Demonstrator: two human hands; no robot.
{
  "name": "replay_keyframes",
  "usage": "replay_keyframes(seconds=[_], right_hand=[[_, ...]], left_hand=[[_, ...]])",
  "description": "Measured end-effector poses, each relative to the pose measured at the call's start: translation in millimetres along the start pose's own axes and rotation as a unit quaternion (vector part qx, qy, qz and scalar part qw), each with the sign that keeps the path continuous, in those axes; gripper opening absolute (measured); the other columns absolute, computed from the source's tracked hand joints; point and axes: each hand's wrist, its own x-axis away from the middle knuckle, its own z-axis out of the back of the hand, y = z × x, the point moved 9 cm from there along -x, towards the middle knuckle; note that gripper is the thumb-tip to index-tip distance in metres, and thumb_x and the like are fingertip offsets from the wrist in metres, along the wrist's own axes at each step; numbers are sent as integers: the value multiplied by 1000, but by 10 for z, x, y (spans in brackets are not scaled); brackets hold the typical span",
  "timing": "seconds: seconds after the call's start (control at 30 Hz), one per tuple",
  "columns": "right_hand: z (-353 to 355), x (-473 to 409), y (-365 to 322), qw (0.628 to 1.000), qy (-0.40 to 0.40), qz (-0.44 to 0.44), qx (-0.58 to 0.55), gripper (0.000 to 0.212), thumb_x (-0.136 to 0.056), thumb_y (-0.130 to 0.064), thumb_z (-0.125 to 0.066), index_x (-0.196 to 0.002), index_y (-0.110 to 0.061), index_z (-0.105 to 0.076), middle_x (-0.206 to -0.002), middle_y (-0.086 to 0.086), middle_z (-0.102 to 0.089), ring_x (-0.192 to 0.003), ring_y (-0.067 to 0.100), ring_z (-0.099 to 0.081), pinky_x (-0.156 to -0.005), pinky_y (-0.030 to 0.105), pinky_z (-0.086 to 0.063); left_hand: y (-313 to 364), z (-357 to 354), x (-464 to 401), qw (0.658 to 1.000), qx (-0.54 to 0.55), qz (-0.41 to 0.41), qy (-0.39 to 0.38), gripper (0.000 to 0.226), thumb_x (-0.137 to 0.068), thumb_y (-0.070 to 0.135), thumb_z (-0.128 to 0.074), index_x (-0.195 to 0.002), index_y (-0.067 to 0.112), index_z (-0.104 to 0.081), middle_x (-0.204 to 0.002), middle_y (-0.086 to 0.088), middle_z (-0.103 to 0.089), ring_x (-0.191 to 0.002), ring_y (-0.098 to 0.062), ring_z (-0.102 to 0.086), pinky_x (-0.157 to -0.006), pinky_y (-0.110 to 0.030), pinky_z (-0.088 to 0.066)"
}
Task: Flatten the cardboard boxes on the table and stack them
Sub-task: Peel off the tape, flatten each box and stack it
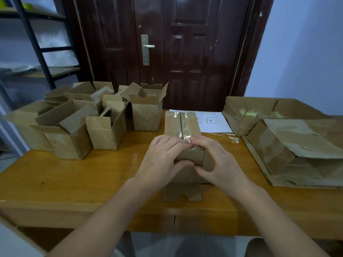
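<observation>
At the centre of the frame a taped cardboard box [182, 127] lies on the desk [74, 179]. Both hands grip its near end: the left hand [163, 160] and right hand [220, 162] have fingers curled over the top edge, thumbs on the front face, hiding much of it. A notched flap [181, 191] sticks out below. Open boxes [78, 123] crowd the left; flattened boxes [300, 154] at right are cut off by the frame edge.

open boxes [78, 117] left, flattened stack [297, 154] right
</observation>
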Motion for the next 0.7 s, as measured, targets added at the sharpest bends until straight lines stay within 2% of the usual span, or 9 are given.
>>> replay_keyframes(seconds=[0.27, 0.43, 0.5, 0.6, 0.7], right_hand=[[11, -3, -22, 1000, 21, 17, 2, 66, -85, -22, -78, -143, -27, -47, -148, -9, -48, -145, 4, -34, -115, 31, -35], [1, 4, -17, 999, 25, 23, 10, 65, -85, -23, -77, -142, -29, -46, -148, -12, -47, -144, 1, -33, -113, 25, -31], [4, 3, -36, 999, 29, 33, 9, 57, -87, -24, -73, -139, -29, -49, -147, -12, -48, -144, 2, -34, -114, 27, -31], [13, 6, -116, 995, 52, 79, 30, 39, -89, -23, -69, -127, -23, -61, -143, -6, -56, -143, 13, -41, -116, 36, -36], [28, 17, -162, 990, 80, 110, 39, 26, -91, -19, -68, -116, -18, -71, -137, 0, -62, -140, 21, -46, -113, 43, -42]], left_hand=[[27, 27, 2, 1000, 5, -2, -3, 39, -102, 44, -56, -130, 19, -67, -121, 4, -68, -118, -15, -57, -112, -26, -27], [27, 46, -15, 999, 13, -10, -38, 41, -104, 44, -52, -134, 18, -65, -128, 3, -67, -124, -15, -56, -114, -28, -29], [0, 26, -7, 998, 10, -5, -69, 51, -98, 51, -59, -137, 19, -62, -132, 3, -65, -128, -15, -53, -116, -26, -25], [-39, 4, 6, 995, 9, 7, -101, 67, -84, 56, -72, -140, 21, -59, -137, 5, -61, -132, -13, -49, -117, -26, -23], [-54, 7, -1, 994, 19, 16, -110, 72, -81, 58, -73, -142, 23, -57, -139, 7, -59, -134, -11, -47, -117, -28, -25]])
